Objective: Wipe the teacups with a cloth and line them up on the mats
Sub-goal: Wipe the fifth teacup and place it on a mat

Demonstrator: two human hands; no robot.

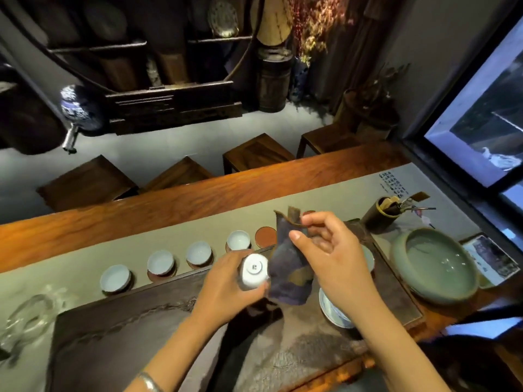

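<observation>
My left hand (226, 281) grips a white teacup (253, 271) tipped on its side, its marked base facing me. My right hand (331, 250) pinches a dark blue-brown cloth (288, 267) that hangs right beside the cup, above the dark tea tray (127, 335). Several pale teacups (198, 253) stand in a row on round mats along the grey runner (70, 267), with a bare red-brown mat (266, 237) at the row's right end. Another mat is partly hidden behind the cloth.
A green ceramic basin (434, 264) sits at the right, a dark holder with tea tools (382, 213) behind it. A blue-and-white lidded bowl (334, 309) lies under my right wrist. Glassware (25, 321) stands at the left. Wooden stools (254, 154) line the table's far side.
</observation>
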